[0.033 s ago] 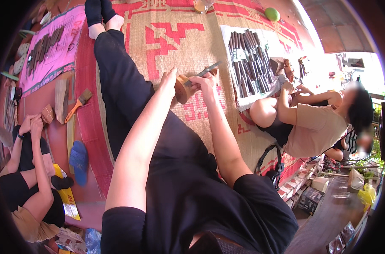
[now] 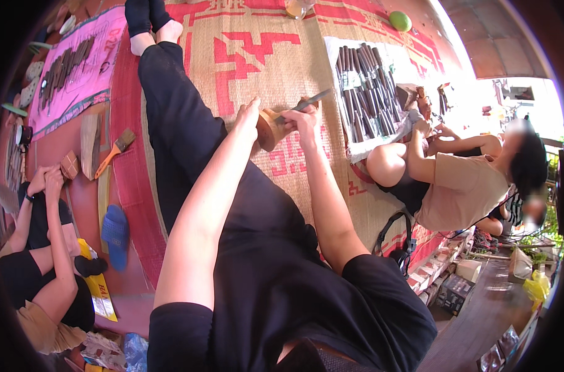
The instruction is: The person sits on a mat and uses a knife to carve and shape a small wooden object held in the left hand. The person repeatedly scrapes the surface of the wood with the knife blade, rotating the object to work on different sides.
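Observation:
My left hand (image 2: pixel 250 116) grips a small round wooden block (image 2: pixel 268 129) and holds it above my lap. My right hand (image 2: pixel 304 119) is closed around a carving chisel (image 2: pixel 312 100), whose metal blade points up and to the right while its tip rests on the block. Both forearms reach out over my black trousers (image 2: pixel 189 142). I sit with my legs stretched across a woven straw mat with a red pattern (image 2: pixel 257 56).
On the mat to the right, a white cloth (image 2: pixel 393 133) holds several chisels beside a seated person in a beige top (image 2: pixel 462 183). On the left another person (image 2: pixel 43 248) holds a wooden piece (image 2: pixel 69 165). Nearby lie a paintbrush (image 2: pixel 116 149), a blue slipper (image 2: pixel 114 232) and a pink tool cloth (image 2: pixel 102 49).

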`<state>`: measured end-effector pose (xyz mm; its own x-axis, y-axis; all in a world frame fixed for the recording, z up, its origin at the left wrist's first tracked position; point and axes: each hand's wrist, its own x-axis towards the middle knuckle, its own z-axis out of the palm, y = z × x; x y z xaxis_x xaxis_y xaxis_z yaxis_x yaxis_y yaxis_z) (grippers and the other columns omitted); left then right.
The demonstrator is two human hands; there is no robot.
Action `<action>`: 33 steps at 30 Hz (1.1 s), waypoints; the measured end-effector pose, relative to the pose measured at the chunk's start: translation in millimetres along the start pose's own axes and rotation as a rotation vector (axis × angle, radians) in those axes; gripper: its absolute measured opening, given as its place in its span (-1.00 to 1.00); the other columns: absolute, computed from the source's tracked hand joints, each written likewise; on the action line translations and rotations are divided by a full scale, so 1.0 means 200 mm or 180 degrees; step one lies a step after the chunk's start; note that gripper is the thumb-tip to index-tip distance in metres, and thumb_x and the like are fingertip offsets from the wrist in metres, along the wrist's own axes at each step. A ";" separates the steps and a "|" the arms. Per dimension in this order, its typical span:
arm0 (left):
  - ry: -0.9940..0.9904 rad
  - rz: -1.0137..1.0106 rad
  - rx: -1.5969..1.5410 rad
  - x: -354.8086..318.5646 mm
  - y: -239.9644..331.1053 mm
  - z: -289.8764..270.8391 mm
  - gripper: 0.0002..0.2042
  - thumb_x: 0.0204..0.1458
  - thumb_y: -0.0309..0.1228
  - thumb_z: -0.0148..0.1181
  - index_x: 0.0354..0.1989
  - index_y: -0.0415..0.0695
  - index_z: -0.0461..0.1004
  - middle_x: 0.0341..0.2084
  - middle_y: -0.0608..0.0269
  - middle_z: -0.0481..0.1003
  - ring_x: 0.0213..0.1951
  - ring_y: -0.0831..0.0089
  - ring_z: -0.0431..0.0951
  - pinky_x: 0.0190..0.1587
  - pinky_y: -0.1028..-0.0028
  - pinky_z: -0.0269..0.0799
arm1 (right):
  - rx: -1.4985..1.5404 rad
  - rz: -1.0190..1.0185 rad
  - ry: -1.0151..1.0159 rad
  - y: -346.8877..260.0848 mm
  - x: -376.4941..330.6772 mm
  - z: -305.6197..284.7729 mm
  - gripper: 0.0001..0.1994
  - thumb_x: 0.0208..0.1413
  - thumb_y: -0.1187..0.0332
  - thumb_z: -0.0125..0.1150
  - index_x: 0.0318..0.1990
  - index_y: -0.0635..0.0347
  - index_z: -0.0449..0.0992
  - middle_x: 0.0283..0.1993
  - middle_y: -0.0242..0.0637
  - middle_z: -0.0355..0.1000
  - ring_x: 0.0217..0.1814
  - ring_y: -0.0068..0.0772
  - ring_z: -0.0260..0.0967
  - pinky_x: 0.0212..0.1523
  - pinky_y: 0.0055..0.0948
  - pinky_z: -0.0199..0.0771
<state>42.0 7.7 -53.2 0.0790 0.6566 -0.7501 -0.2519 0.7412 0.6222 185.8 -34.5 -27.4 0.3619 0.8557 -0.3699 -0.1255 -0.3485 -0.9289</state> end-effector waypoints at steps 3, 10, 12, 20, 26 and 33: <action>-0.0035 -0.0061 0.0117 0.05 -0.02 -0.01 -0.26 0.02 0.00 0.05 0.21 -0.35 0.05 0.15 -0.30 0.12 0.17 -0.02 0.20 0.13 0.09 0.17 | -0.0184 -0.0122 0.0056 0.02 0.03 -0.04 -0.83 -0.24 0.53 0.31 -0.50 0.33 0.41 -0.60 -0.24 0.42 -0.70 -0.53 0.31 -0.65 -0.65 0.27; 0.0042 -0.0178 0.0097 0.10 -0.05 -0.01 -0.32 0.00 0.10 0.05 0.23 -0.02 0.11 0.16 0.06 0.16 0.05 0.20 0.22 -0.03 0.15 0.16 | -0.0006 0.0037 0.0008 -0.02 -0.02 0.03 -0.85 -0.24 0.53 0.32 -0.51 0.31 0.43 -0.60 -0.25 0.42 -0.71 -0.56 0.30 -0.65 -0.65 0.27; -0.0111 -0.0037 0.0064 0.07 -0.04 -0.02 -0.31 0.03 0.03 0.04 0.21 -0.21 0.09 0.19 -0.15 0.09 0.15 0.04 0.18 0.07 0.05 0.16 | -0.0318 -0.0091 0.0090 0.00 0.02 -0.04 -0.85 -0.21 0.52 0.31 -0.49 0.28 0.43 -0.58 -0.28 0.43 -0.69 -0.58 0.31 -0.61 -0.65 0.31; 0.0015 -0.0234 0.0136 0.06 -0.02 -0.02 -0.35 0.00 0.11 0.05 0.20 0.02 0.15 0.14 0.10 0.18 0.03 0.22 0.23 -0.08 0.19 0.22 | -0.0206 0.0112 0.0080 -0.04 -0.02 0.03 -0.84 -0.27 0.54 0.32 -0.51 0.34 0.42 -0.60 -0.24 0.43 -0.71 -0.56 0.30 -0.64 -0.66 0.29; -0.0013 -0.0243 0.0074 0.04 -0.01 -0.01 -0.36 -0.01 0.11 0.05 0.19 0.04 0.16 0.13 0.11 0.19 0.02 0.23 0.24 -0.08 0.21 0.23 | -0.0159 -0.0081 0.0104 -0.04 -0.01 0.03 -0.84 -0.28 0.55 0.32 -0.54 0.30 0.41 -0.61 -0.26 0.42 -0.69 -0.57 0.30 -0.63 -0.64 0.27; -0.0072 -0.0209 0.0122 0.04 -0.02 -0.02 -0.35 0.01 0.10 0.03 0.22 0.04 0.13 0.19 0.09 0.14 0.12 0.22 0.18 -0.07 0.20 0.22 | -0.0275 -0.0126 0.0128 0.01 0.02 -0.03 -0.84 -0.24 0.52 0.32 -0.53 0.27 0.41 -0.61 -0.30 0.42 -0.71 -0.60 0.29 -0.65 -0.66 0.27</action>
<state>39.6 9.4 -62.5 0.1162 0.6091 -0.7845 -0.2083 0.7873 0.5804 192.3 -33.0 -30.0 0.4021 0.8539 -0.3304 -0.0308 -0.3480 -0.9370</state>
